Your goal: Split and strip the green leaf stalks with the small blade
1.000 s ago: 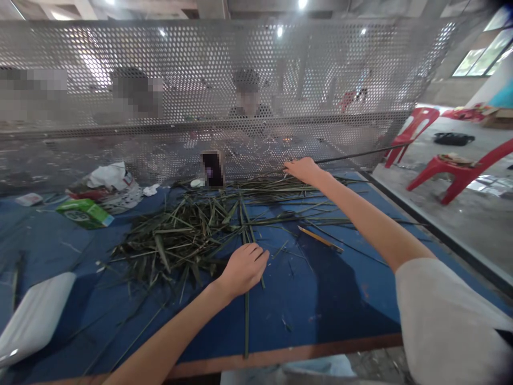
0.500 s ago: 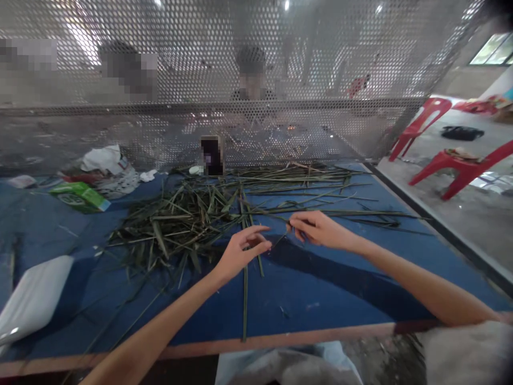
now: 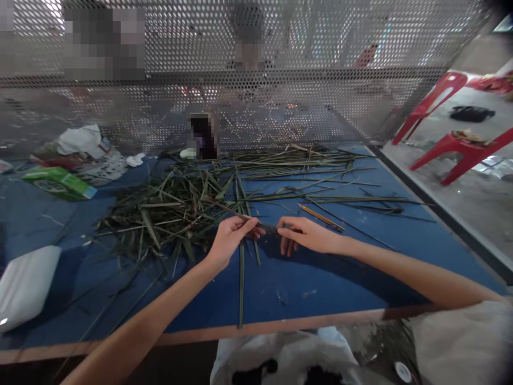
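Both of my hands are over the blue table, a short gap apart. My left hand pinches a thin leaf strip between thumb and fingers, and the strip runs back toward the leaf pile. The strip's other end is pinched by my right hand, whose lower fingers curl down. A heap of green leaf strips lies left of my left hand. Below that hand, one long strip points to the table's front edge. Just beyond my right wrist lies a slim yellow-orange stick, pencil-like.
Longer strips lie along the back beside a perforated metal screen. A green carton, crumpled white bag and white container stand left. Red chairs are at right; people sit behind the screen.
My left hand has closed on the strip; its fingers were spread before. The right hand has come nearer to it. The yellow-orange stick now shows on the table. The view has tilted down.
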Demonstrator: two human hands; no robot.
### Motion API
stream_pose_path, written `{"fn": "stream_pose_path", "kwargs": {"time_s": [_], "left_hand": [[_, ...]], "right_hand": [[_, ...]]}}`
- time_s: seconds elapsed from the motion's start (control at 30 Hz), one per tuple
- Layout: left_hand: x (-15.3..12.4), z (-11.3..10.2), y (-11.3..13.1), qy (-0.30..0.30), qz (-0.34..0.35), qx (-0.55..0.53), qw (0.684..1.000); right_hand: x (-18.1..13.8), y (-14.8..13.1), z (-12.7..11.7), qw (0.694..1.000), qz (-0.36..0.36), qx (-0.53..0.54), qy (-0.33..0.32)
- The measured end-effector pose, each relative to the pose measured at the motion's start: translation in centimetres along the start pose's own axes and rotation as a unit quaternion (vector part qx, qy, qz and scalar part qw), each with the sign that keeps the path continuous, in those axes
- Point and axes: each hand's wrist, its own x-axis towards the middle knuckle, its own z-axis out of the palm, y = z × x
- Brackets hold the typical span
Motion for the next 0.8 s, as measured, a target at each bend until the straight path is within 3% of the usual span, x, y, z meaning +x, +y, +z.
{"fn": "stream_pose_path", "kwargs": {"time_s": [0.13,0.27,0.5,0.8], "left_hand": [[0.1,-0.1,0.1,0.029,0.000,0.011,1.000],[-0.2,0.2,-0.1,-0.008,-0.022,0.020,1.000],[-0.4,0.4,-0.2,-0.064,-0.050,0.035,0.996],[0.1,0.2,-0.6,-0.073,-0.043,0.026,0.996]], "right_hand": [[-0.1,0.9,-0.1,1.000,0.001,0.010,0.008],[-0.1,1.6,0.8,0.998,0.009,0.047,0.035],[0.2,1.9,1.7,0.996,0.003,0.085,-0.002],[0.2,2.5,1.6,0.997,0.001,0.078,-0.009]]}}
